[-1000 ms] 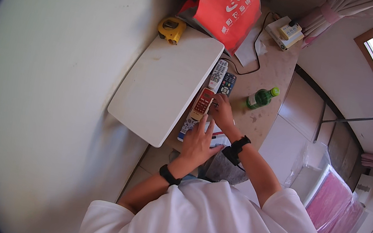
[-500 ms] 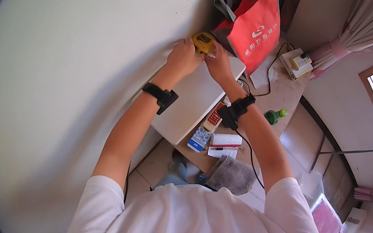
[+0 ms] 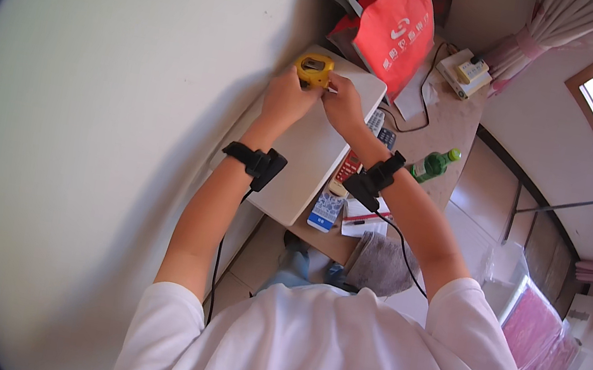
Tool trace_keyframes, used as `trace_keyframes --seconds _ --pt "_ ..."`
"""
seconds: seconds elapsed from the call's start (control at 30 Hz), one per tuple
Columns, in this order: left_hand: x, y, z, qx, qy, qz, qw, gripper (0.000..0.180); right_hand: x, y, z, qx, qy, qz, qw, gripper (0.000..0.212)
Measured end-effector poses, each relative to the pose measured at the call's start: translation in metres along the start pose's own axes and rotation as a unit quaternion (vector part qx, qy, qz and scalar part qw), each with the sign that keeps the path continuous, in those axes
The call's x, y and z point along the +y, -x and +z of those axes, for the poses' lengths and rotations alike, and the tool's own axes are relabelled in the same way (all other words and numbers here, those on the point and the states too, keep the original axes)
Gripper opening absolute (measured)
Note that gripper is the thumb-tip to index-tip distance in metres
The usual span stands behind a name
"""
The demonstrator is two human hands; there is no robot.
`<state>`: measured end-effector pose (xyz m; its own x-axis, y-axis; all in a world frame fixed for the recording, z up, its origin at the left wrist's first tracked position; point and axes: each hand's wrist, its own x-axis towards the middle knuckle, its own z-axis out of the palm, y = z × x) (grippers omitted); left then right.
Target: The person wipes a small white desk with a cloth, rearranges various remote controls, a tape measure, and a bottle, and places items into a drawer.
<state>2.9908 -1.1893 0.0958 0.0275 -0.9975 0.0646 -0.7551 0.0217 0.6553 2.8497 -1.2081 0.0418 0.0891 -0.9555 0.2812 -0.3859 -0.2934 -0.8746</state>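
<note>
A yellow tape measure (image 3: 314, 69) with a dark patch on its side is held over the far end of a white, smooth-topped box or board (image 3: 297, 158). My left hand (image 3: 287, 99) grips its near left side, fingers wrapped round it. My right hand (image 3: 344, 103) is closed in a pinch at its lower right edge, where a small pale bit shows by the fingertips. Whether that bit is the blade's end is too small to tell. Both wrists wear black straps with a dark block and a cable.
A red bag (image 3: 393, 40) stands beyond the white top. To the right on the brown table (image 3: 444, 123) are a green bottle (image 3: 433, 165), several remotes, a blue-and-white packet (image 3: 326, 212) and small boxes (image 3: 464, 72) with a cable. A wall (image 3: 112, 115) rises at the left.
The view has shifted a little, so the bag and window sit higher. The tape measure is turned slightly in my hands, and both hands still hold it. More of the green bottle shows.
</note>
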Motion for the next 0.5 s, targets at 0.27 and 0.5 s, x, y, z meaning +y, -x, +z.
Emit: trace_keyframes --seconds 0.27,0.5 --pt "0.017 0.117 0.0 -0.019 -0.094 -0.019 0.995 0.096 -0.037 0.104 -0.047 -0.026 -0.222 0.186 0.957 0.069" --pt "0.053 0.195 0.017 -0.016 -0.095 0.005 0.995 0.078 -0.051 0.189 -0.091 -0.1 -0.076 0.15 0.981 0.068"
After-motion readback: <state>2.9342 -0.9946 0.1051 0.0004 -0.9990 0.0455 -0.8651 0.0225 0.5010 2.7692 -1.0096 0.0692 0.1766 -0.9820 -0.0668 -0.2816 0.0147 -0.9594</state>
